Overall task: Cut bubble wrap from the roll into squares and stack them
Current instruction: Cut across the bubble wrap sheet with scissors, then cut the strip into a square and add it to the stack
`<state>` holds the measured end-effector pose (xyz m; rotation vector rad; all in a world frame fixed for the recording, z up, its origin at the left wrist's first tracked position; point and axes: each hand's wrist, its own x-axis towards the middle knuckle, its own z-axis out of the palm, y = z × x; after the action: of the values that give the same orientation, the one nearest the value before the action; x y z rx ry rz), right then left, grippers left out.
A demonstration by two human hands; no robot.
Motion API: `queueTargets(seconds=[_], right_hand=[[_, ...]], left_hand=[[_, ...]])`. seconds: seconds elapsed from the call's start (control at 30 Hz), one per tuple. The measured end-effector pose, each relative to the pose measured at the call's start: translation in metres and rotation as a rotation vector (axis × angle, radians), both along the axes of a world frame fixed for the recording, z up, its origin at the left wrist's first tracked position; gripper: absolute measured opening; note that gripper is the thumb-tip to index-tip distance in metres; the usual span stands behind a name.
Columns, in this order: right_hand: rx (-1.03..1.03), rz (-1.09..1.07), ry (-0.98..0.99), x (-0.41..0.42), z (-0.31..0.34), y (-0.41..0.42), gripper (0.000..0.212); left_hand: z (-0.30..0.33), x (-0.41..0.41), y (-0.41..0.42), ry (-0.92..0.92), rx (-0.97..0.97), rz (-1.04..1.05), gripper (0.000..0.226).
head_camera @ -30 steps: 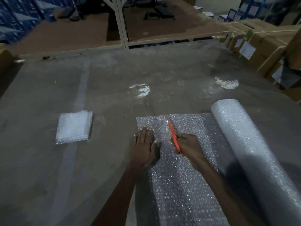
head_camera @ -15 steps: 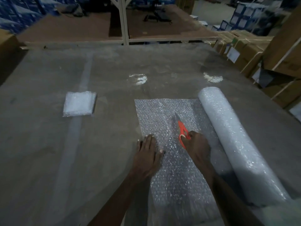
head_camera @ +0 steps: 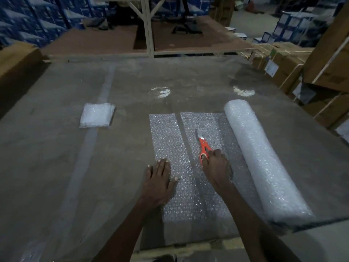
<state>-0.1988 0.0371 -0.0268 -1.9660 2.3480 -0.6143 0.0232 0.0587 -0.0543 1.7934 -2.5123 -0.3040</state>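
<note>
In the head view, a strip (head_camera: 166, 140) is now parted from the roll's sheet (head_camera: 209, 129) — cut finished; it is pressed flat by the left hand (head_camera: 160, 178), scissors (head_camera: 203, 143) gripped by the right hand (head_camera: 217, 165). The stack (head_camera: 97, 115) lies toward the table's (head_camera: 56, 167) far left — squaring the strip likely follows.

Clear, dotted bubble wrap sheet (head_camera: 205, 186) and its whitish roll (head_camera: 264, 157) glint on the dull grey table (head_camera: 56, 167), beside orange-handled scissors (head_camera: 204, 146), a milky white stack of squares (head_camera: 97, 115), brown cardboard boxes (head_camera: 330, 63) and blue-and-white cartons (head_camera: 28, 17).
</note>
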Motion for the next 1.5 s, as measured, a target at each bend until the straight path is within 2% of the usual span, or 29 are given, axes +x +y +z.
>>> queueTargets(seconds=[0.07,0.17,0.27,0.33,0.5,0.63,0.77,0.93,1.17,1.23,1.33,1.4,1.5], right_hand=[[-0.073,0.053,-0.011,0.002,-0.005,0.006,0.022],[-0.062,0.191,-0.03,0.018,-0.014,0.018,0.035],[-0.029,0.348,-0.095,0.048,-0.015,0.032,0.03],[-0.075,0.461,-0.05,0.068,-0.017,0.041,0.023],[0.043,0.615,-0.017,0.114,-0.027,0.048,0.052],[0.15,0.573,0.038,0.148,-0.031,0.055,0.064],[0.165,0.49,0.105,0.165,-0.033,0.069,0.061],[0.19,0.426,0.129,0.175,-0.037,0.076,0.06],[0.289,0.438,0.102,0.178,-0.029,0.082,0.077],[0.253,0.419,0.03,0.178,-0.023,0.088,0.074],[0.025,0.42,-0.103,0.173,-0.016,0.106,0.052],[-0.104,0.507,-0.132,0.168,-0.014,0.121,0.034],[-0.104,0.655,-0.143,0.163,-0.014,0.144,0.019]], left_hand=[[0.002,0.008,0.006,-0.007,0.008,0.006,0.089],[0.006,0.02,0.016,-0.055,0.009,0.026,0.09],[0.008,0.034,0.02,-0.05,0.027,0.05,0.088],[0.007,0.048,0.022,-0.066,0.022,0.061,0.088],[0.002,0.08,0.017,-0.1,0.018,0.05,0.083],[-0.003,0.105,0.015,-0.053,0.021,-0.017,0.08],[-0.008,0.125,0.015,-0.032,0.005,-0.099,0.076],[-0.008,0.133,0.018,-0.012,-0.019,-0.155,0.077],[-0.013,0.152,0.041,0.03,0.002,-0.23,0.063],[-0.012,0.156,0.049,0.034,-0.007,-0.241,0.062],[-0.009,0.159,0.057,0.015,-0.012,-0.229,0.066],[-0.007,0.159,0.06,0.015,-0.007,-0.218,0.068],[-0.008,0.159,0.06,0.032,-0.008,-0.213,0.068]])
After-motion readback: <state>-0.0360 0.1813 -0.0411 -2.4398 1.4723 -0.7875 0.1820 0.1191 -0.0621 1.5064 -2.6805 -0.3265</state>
